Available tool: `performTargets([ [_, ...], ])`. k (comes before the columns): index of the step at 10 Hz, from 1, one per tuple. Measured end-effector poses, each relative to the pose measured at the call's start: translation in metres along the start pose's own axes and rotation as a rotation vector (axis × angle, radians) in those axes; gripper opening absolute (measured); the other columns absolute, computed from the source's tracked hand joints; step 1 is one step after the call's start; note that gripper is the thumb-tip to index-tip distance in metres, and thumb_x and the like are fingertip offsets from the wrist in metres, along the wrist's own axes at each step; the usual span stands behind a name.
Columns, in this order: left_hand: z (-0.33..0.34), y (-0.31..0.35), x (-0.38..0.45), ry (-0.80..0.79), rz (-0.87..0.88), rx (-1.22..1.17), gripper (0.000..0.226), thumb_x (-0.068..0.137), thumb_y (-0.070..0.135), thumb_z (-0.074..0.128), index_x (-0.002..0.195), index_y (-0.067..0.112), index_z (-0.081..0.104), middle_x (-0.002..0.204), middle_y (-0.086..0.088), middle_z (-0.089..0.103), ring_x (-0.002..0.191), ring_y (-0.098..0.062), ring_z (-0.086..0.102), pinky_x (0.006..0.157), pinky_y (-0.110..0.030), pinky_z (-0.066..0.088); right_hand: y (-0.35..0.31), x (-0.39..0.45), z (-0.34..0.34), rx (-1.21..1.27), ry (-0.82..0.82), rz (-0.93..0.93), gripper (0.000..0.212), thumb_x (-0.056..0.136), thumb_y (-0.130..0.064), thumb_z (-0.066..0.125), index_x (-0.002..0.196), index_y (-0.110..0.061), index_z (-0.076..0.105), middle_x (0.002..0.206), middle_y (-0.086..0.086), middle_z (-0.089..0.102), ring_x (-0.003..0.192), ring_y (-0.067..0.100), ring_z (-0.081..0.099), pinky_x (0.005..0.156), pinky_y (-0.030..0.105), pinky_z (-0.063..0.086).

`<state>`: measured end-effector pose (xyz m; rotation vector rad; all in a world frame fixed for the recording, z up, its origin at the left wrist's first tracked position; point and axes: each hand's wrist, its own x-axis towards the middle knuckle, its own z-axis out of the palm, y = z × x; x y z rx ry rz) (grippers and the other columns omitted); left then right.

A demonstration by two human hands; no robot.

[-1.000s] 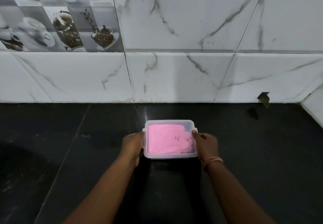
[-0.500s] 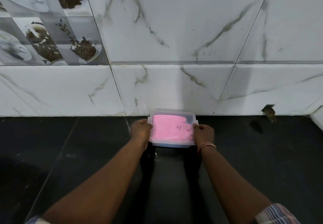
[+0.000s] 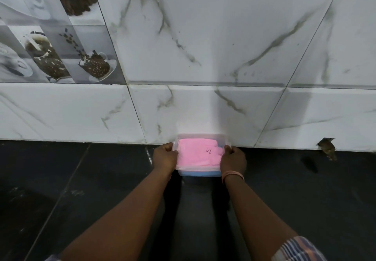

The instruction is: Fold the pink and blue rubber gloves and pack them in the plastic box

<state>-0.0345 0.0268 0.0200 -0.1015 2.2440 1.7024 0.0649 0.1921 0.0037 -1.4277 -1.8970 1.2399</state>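
fingers (image 3: 228,148) on plastic box (image 3: 200,172) against wall (image 3: 203,108)

Lidded plastic box (image 3: 200,172), pink glove (image 3: 195,154) over blue glove (image 3: 200,173)

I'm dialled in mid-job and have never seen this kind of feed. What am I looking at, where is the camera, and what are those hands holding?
There is no machine here: a person works bare-handed, and the one camera sits on their head, looking forward and down. The left hand and right hand grip the two short ends of a clear plastic box on the dark counter, its far side right at the marble-tiled wall. Inside, a folded pink glove lies on top, with a blue glove showing beneath.
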Motion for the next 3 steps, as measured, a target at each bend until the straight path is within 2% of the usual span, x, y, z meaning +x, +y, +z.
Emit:
performTargets([
  [1,-0.005,0.001,-0.001,-0.072,0.037,0.142,0.034,0.093,0.001,0.063,0.126,0.003,0.072,0.117,-0.007,0.074,0.111,-0.028,0.069,0.099,-0.033,0.052,-0.003,-0.01,-0.009,-0.059,-0.067,-0.04,0.039,0.104,-0.031,0.047,0.125,-0.002,0.063,0.127,0.022,0.058,0.114,0.038,0.059,0.096,0.038,0.045],
  [2,-0.013,0.002,-0.013,-0.086,0.195,0.517,0.03,0.104,0.024,0.051,0.124,0.01,0.068,0.125,-0.016,0.071,0.119,-0.035,0.065,0.103,-0.039,0.051,-0.002,-0.027,-0.018,-0.265,-0.061,-0.051,0.061,0.102,-0.043,0.045,0.149,-0.005,0.037,0.145,0.025,0.041,0.126,0.044,0.047,0.106,0.044,0.038],
  [3,-0.023,0.014,-0.021,0.015,0.381,0.741,0.043,0.106,0.039,0.043,0.137,0.012,0.057,0.129,-0.018,0.064,0.12,-0.038,0.061,0.098,-0.043,0.051,-0.02,-0.045,-0.022,-0.451,0.052,-0.235,0.068,0.101,-0.051,0.038,0.152,-0.007,0.03,0.148,0.022,0.04,0.128,0.04,0.043,0.106,0.045,0.037],
])
